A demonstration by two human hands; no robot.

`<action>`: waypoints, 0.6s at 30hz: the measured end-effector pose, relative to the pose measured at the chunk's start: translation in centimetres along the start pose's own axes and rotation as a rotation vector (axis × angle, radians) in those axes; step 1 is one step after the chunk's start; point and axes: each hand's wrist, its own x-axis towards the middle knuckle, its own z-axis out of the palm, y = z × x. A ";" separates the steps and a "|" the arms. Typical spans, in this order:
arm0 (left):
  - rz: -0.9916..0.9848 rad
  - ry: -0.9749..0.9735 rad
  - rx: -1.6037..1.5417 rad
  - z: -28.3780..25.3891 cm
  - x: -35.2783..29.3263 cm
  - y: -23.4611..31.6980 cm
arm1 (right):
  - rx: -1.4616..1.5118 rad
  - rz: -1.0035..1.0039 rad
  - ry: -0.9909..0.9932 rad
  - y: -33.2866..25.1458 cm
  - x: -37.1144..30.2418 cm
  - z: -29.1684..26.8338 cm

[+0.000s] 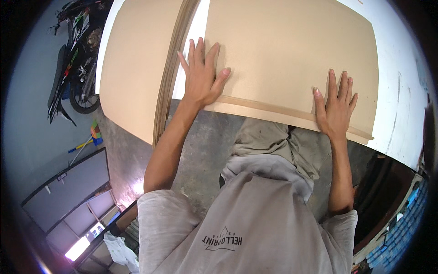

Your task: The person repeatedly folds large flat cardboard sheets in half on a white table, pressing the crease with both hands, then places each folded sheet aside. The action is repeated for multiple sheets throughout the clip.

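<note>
A large brown cardboard sheet (292,55) lies on the white tabletop (401,91) in front of me. A narrow strip (269,109) of the same brown runs along its near edge, looking like a folded flap. My left hand (203,77) rests with fingers spread at the sheet's left edge, its thumb over the cardboard and some fingers over the white gap. Toward the right end, my right hand (336,105) lies flat and open on the sheet, its palm over the strip. Neither hand grips anything.
Left of the sheet stands a thick stack of brown boards (137,68), its layered edge beside my left forearm. A motorcycle (82,59) is by the wall at far left. A broom (89,140) and a dark-framed grey panel (68,182) are lower left; blue stacked items (401,228) lower right.
</note>
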 end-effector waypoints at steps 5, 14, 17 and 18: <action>0.149 0.111 -0.200 -1.3 -3.1 -1.0 | 0.030 -0.016 0.036 0.2 0.0 -0.2; 0.114 0.179 -0.094 -3.2 -10.6 0.6 | 0.084 -0.154 0.088 0.3 -2.2 -1.8; 0.096 0.223 -0.113 -2.7 -11.1 0.1 | 0.191 -0.214 0.035 -2.0 -3.0 -3.0; 0.103 0.225 -0.093 -2.7 -11.3 -0.1 | 0.238 -0.235 0.035 -3.1 -3.3 -3.2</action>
